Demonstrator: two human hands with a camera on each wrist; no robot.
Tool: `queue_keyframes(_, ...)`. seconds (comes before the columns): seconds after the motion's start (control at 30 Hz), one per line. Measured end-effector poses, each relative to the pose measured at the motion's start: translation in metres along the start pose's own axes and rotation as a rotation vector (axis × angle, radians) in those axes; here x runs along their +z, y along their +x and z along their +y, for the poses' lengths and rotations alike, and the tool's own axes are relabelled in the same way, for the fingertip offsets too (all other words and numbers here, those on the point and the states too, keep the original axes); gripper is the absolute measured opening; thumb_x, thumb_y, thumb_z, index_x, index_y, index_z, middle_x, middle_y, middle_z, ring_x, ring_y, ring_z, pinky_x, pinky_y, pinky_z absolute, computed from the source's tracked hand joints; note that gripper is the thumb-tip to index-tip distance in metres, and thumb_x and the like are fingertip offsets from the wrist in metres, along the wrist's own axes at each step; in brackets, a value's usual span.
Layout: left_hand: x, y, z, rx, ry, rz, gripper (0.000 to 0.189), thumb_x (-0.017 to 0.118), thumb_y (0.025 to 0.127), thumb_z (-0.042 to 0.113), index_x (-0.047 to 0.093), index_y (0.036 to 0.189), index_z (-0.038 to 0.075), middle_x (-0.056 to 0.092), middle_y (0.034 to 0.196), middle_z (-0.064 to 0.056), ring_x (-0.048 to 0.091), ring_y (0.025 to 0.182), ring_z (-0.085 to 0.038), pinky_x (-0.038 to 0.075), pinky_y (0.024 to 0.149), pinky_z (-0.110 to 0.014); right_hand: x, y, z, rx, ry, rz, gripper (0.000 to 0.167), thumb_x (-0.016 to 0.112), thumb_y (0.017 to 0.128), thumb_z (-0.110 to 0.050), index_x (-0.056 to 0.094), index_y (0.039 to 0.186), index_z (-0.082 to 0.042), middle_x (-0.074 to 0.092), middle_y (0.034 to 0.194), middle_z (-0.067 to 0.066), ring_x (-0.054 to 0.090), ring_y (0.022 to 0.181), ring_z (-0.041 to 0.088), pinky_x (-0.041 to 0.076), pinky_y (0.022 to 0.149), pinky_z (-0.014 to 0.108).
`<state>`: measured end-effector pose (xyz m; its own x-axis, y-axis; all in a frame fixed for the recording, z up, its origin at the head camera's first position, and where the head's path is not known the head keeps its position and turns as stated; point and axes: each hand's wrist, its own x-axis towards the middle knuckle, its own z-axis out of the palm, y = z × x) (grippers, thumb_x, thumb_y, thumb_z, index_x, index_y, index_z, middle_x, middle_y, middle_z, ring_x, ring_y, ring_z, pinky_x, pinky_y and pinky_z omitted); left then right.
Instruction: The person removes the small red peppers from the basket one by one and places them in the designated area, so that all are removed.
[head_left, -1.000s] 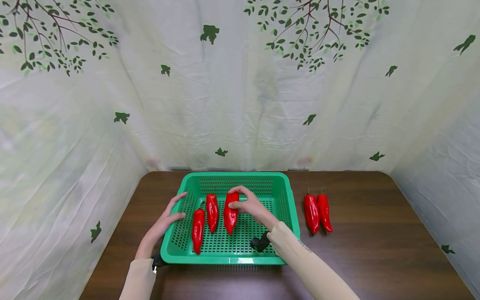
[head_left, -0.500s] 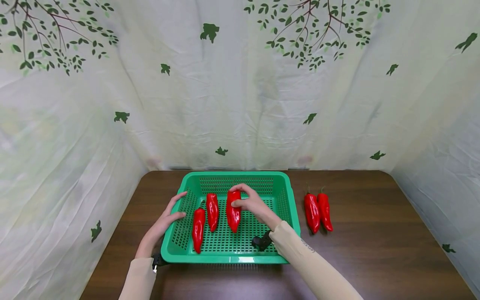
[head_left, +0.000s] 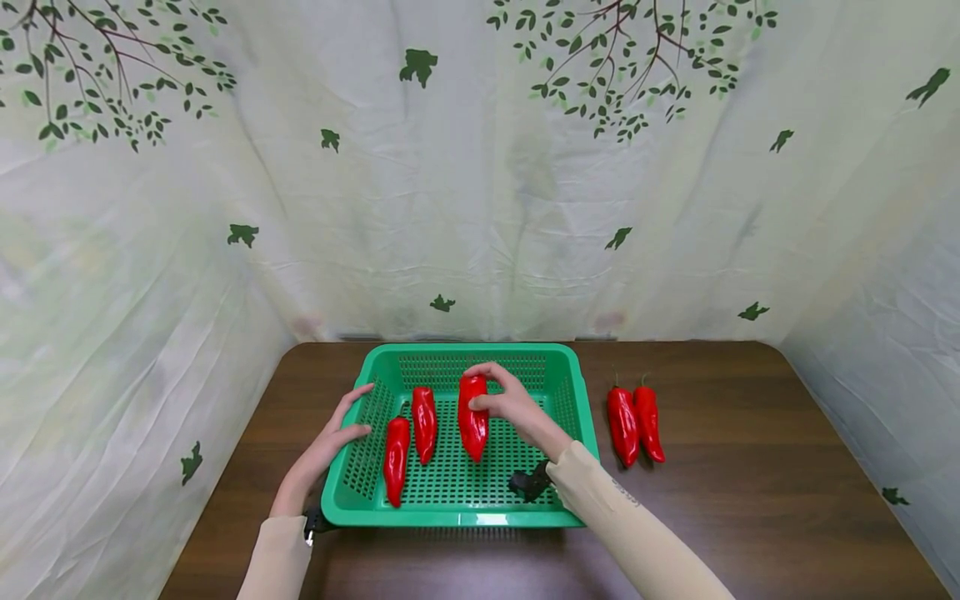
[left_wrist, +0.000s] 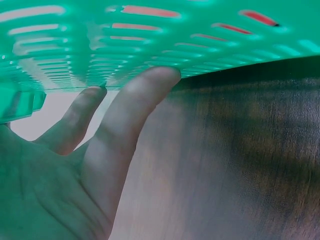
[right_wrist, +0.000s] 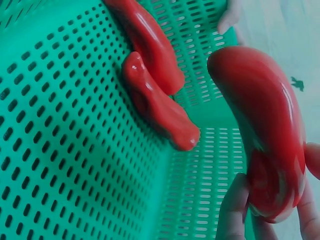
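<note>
My right hand (head_left: 517, 410) grips a glossy red pepper (head_left: 473, 421) by its upper end, with thumb and fingers round it. In the right wrist view the held pepper (right_wrist: 265, 130) hangs over the green perforated basket (right_wrist: 65, 130). Two more red peppers lie inside: a front pepper (head_left: 397, 461) with a stem and a rear pepper (head_left: 424, 425). At the basket's (head_left: 450, 520) left rim, my left hand (head_left: 330, 437) rests with fingers extended. From below, the left wrist view has its thumb (left_wrist: 132, 110) against the slotted side.
On the brown table (head_left: 750, 467), right of the basket, a wide red pepper (head_left: 623, 427) and a slimmer red pepper (head_left: 648, 423) lie side by side, stems toward the back. A pale curtain (head_left: 495, 208) with leaf prints hangs behind.
My right hand has carried the gripped pepper a little to the right and toward the back over the basket. The left hand and the other peppers have stayed put.
</note>
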<state>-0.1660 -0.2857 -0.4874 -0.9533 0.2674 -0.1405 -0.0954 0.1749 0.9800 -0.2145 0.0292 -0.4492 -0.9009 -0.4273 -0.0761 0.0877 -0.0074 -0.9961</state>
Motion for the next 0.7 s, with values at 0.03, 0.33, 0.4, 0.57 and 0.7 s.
queue_keyframes(0.03,0.000,0.000,0.000,0.001,-0.001,0.000,0.065,0.047,0.096,0.014,0.014,0.151,0.024,0.008,0.152,-0.019,0.027,0.128,-0.051,0.050,0.085,-0.051,-0.001,0.000,0.000,-0.001,-0.003,0.001,0.042,0.061,0.086,0.000,0.052,0.127,-0.004,0.046,0.127,0.017,0.056,0.099,0.030,0.053,0.080,0.043)
queue_keyframes(0.33,0.000,0.000,-0.001,0.003,-0.003,0.000,0.065,0.047,0.097,0.013,0.014,0.151,0.024,0.008,0.152,-0.019,0.027,0.128,-0.051,0.051,0.085,-0.051,-0.007,-0.005,-0.009,-0.020,-0.008,0.010,0.045,0.061,0.085,0.000,0.052,0.129,-0.007,0.047,0.127,0.015,0.055,0.102,0.030,0.054,0.078,0.040)
queue_keyframes(0.4,0.000,0.000,0.000,0.000,-0.004,0.001,0.065,0.047,0.096,0.013,0.014,0.151,0.024,0.008,0.152,-0.019,0.027,0.128,-0.051,0.051,0.084,-0.051,-0.008,-0.006,-0.010,-0.015,-0.001,0.013,0.045,0.061,0.085,0.000,0.052,0.129,-0.008,0.047,0.127,0.014,0.054,0.103,0.030,0.054,0.077,0.039)
queue_keyframes(0.57,0.000,0.000,0.000,-0.011,-0.008,0.003,0.067,0.049,0.096,0.014,0.013,0.151,0.025,0.008,0.153,-0.018,0.026,0.129,-0.051,0.051,0.084,-0.051,-0.012,-0.009,-0.014,-0.005,-0.001,0.015,0.046,0.060,0.086,0.000,0.051,0.131,-0.007,0.046,0.129,0.013,0.054,0.102,0.030,0.054,0.077,0.039)
queue_keyframes(0.7,0.001,-0.001,0.000,-0.010,-0.004,0.004,0.067,0.049,0.095,0.015,0.014,0.151,0.024,0.008,0.153,-0.018,0.025,0.129,-0.051,0.050,0.085,-0.051,-0.016,-0.012,-0.017,-0.002,0.002,0.017,0.046,0.060,0.087,0.000,0.051,0.131,-0.008,0.046,0.129,0.013,0.054,0.103,0.030,0.054,0.078,0.038)
